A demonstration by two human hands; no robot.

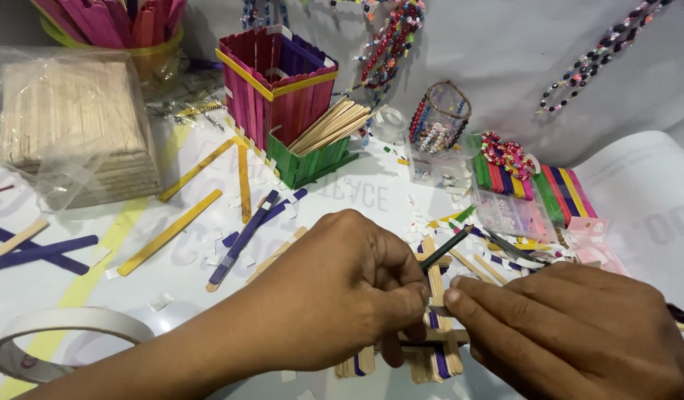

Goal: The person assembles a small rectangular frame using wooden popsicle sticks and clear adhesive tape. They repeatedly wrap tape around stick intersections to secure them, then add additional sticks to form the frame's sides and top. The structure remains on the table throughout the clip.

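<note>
The left hand (349, 285) and right hand (571, 326) pinched closed on a half-built craft-stick frame (434, 348) low on the table (371, 196), with a dark pencil (446, 248); several sticks looked joined; loose sticks (168, 232) lay unused nearby; more assembly seemingly remained.

Both hands meet over a small frame of craft sticks (434, 348), plain wood with purple strips. The left hand (342, 289) and right hand (571, 326) pinch it together at its middle, fingertips touching. A dark pencil (446, 248) slants up just behind the frame. Beyond it stands a pink stick box (275, 85), and left of the frame lies a tape roll (53, 337).
</note>
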